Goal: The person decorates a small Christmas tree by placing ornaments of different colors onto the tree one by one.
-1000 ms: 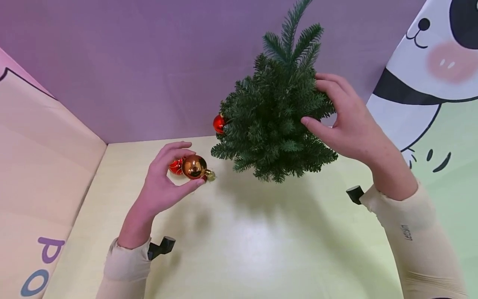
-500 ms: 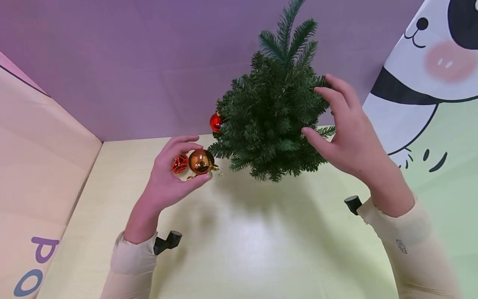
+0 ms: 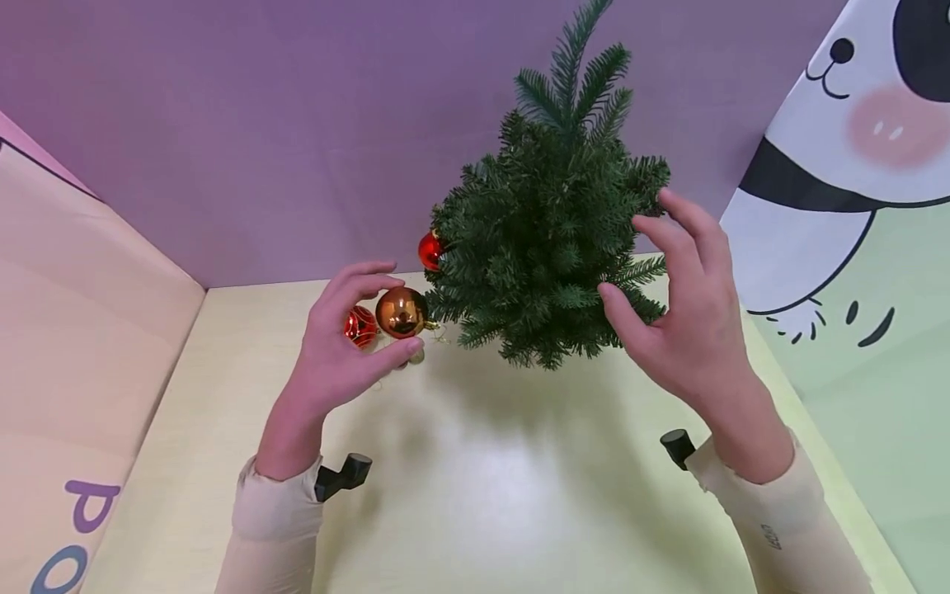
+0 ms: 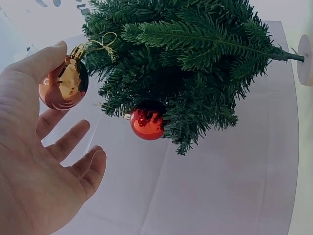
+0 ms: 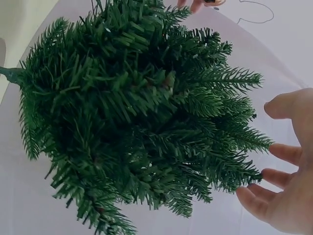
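Note:
My left hand (image 3: pixel 334 346) pinches a shiny gold bauble (image 3: pixel 402 313) between thumb and fingers, just left of a small artificial Christmas tree (image 3: pixel 549 239). In the left wrist view a thin gold loop (image 4: pixel 105 43) trails from the bauble's cap toward the branches. A red bauble (image 4: pixel 148 120) hangs on that side of the tree. My right hand (image 3: pixel 686 297) is at the tree's right side, thumb and fingers spread, holding nothing. Its fingertips lie close to the branch tips in the right wrist view; whether they touch is hard to tell.
Behind the left hand, a patterned red bauble (image 3: pixel 360 327) and other small ornaments, partly hidden, lie on the pale table (image 3: pixel 505 495). A purple backdrop (image 3: pixel 297 148) rises behind the tree. Printed cloth panels stand left and right, one with a panda (image 3: pixel 809 165).
My right hand has drawn back from the tree's branches and moved down toward me. My left hand has carried the gold bauble slightly right and up, closer to the tree.

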The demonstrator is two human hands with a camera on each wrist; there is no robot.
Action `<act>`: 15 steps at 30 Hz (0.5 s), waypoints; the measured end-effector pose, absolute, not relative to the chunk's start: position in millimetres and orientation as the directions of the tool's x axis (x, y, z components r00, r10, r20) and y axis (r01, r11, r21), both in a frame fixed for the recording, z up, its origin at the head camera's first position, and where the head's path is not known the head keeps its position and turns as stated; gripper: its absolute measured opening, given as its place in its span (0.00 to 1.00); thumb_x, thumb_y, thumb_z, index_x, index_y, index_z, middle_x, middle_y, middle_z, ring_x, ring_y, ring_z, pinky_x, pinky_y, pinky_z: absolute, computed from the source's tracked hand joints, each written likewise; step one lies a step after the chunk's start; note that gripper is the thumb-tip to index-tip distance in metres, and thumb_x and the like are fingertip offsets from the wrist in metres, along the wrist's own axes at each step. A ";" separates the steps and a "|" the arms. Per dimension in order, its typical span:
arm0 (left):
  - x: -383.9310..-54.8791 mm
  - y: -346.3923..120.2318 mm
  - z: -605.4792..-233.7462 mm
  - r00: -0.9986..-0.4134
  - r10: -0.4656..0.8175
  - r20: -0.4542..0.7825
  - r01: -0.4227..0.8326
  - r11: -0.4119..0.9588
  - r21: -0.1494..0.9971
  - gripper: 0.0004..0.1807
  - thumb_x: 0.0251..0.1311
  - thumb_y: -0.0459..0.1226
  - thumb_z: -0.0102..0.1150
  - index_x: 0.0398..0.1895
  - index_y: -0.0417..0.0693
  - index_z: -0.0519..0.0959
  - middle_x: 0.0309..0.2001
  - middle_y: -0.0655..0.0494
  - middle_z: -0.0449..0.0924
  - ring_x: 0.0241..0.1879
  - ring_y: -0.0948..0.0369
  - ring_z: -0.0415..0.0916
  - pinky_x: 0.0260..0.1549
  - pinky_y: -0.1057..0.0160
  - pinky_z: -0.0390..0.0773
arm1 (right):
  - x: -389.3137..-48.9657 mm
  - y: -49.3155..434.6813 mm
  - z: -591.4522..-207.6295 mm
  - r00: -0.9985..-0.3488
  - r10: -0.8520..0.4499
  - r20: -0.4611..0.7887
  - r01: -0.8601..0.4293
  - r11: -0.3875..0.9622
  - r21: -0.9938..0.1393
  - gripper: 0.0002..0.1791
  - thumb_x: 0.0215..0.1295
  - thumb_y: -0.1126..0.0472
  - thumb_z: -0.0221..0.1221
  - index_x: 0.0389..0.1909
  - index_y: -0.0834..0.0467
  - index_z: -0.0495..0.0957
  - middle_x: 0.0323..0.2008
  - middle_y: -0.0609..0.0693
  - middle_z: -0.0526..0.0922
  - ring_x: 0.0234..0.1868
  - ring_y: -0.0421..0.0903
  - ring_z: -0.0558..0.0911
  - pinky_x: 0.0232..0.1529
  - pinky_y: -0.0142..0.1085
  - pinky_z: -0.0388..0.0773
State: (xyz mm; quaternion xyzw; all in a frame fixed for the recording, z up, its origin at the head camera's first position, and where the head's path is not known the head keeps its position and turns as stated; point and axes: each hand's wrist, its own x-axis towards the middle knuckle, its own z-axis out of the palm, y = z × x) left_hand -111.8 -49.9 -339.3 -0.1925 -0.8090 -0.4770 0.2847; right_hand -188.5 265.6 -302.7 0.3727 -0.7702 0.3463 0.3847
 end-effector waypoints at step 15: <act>-112.9 -44.3 -338.5 -0.754 0.027 0.656 0.588 0.473 0.656 0.28 0.36 0.20 0.73 0.47 0.29 0.76 0.56 0.36 0.71 0.48 0.54 0.70 0.33 0.67 0.68 | -202.1 252.6 -296.2 -0.362 -0.181 0.915 -0.853 0.460 -0.246 0.32 0.59 0.50 0.60 0.57 0.68 0.69 0.61 0.62 0.69 0.65 0.57 0.64 0.63 0.51 0.57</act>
